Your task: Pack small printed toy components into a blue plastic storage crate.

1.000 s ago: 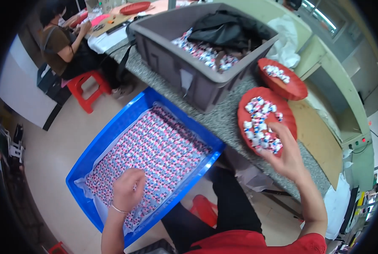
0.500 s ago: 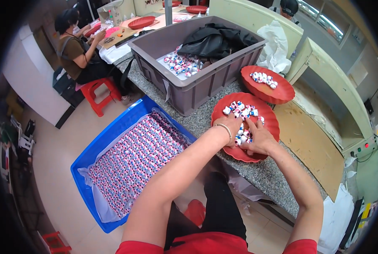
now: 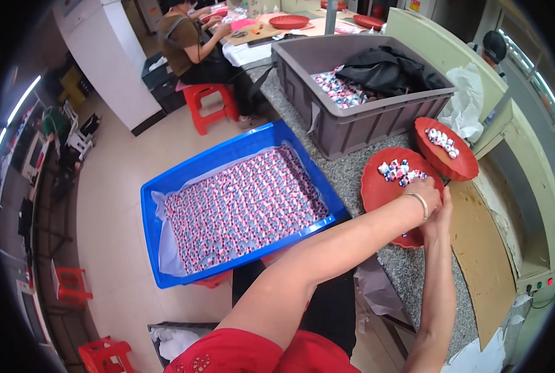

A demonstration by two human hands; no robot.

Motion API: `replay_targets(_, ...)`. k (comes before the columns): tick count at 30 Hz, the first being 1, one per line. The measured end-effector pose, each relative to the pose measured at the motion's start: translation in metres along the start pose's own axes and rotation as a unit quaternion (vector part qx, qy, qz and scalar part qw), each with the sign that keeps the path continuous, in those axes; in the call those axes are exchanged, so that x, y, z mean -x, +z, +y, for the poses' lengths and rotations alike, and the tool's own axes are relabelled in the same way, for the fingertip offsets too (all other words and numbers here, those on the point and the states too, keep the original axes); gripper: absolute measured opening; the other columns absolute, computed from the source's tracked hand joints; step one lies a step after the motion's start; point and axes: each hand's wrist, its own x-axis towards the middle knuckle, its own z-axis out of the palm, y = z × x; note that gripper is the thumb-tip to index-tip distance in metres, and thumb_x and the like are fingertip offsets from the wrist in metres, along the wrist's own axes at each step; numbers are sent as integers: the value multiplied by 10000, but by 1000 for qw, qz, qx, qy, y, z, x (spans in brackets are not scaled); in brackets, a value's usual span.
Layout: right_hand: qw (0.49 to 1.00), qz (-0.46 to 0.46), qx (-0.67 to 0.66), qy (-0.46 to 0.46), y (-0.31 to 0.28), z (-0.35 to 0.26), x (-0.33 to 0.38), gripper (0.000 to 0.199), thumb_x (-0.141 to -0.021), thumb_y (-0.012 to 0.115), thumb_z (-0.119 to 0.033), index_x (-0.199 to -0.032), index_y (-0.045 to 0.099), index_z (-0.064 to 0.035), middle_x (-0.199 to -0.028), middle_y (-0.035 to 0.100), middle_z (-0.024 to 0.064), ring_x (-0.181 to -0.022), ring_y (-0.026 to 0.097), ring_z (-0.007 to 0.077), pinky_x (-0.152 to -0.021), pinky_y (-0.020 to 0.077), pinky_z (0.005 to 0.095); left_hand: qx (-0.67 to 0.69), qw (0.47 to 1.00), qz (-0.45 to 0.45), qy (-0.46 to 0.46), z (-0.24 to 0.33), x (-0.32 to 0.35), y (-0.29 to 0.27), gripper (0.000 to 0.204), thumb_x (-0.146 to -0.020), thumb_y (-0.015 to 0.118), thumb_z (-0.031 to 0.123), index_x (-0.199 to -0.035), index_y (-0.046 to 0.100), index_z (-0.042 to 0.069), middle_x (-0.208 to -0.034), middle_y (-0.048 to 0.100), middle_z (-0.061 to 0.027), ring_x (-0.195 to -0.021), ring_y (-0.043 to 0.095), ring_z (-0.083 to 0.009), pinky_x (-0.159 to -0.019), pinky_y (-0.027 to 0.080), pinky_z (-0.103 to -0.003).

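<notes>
My left hand (image 3: pixel 431 191), a bangle on its wrist, and my right hand (image 3: pixel 443 214) are pressed together, cupped over the right edge of a red plate (image 3: pixel 383 189) on the speckled stone counter (image 3: pixel 346 171). They seem to enclose small wrapped pieces, but the fingers hide them. A few white, red and blue wrapped pieces (image 3: pixel 400 173) lie on the far part of the plate. A second red plate (image 3: pixel 457 166) with a few more pieces leans just behind it.
A blue crate (image 3: pixel 227 152) lined with white sheet and full of wrapped pieces sits low on my left. A grey crate (image 3: pixel 364 127) with pieces and a black cloth (image 3: pixel 386 71) stands behind. Brown cardboard (image 3: pixel 482 248) lies right. A person (image 3: pixel 187 37) sits on a red stool (image 3: pixel 209 102).
My left hand left the blue crate and joined my right hand at the red plate. Both slid to its right edge, and the pile on the plate has shrunk.
</notes>
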Motion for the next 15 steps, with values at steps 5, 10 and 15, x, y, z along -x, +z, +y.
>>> replay_targets(5, 986, -90, 40, -132, -57, 22, -64, 548, -917, 501, -515, -1180, 561, -37, -1165, 617, 125, -1057, 601, 269, -913, 494, 401, -124, 989, 67, 42, 28, -8, 11, 257, -858, 599, 184, -1094, 667, 108, -1182, 553, -114, -1024, 570, -289, -819, 541, -339)
replay_targets(10, 905, 29, 294, -306, -122, 25, -128, 463, -931, 529, -429, -1186, 558, -43, -1169, 610, 111, -1046, 601, 257, -903, 498, 378, -45, 975, 208, 65, 30, 1, 25, 161, -824, 583, 162, -941, 687, 122, -1046, 582, -60, -1013, 555, -255, -732, 553, -360)
replay_targets(15, 704, 138, 504, -482, -203, -25, -182, 384, -945, 557, -343, -1192, 554, -48, -1172, 603, 97, -1035, 601, 246, -893, 502, 354, 254, 900, 355, -3, 48, -4, 14, 139, -741, 614, 81, -863, 680, 81, -958, 621, -46, -908, 593, -248, -684, 537, -365)
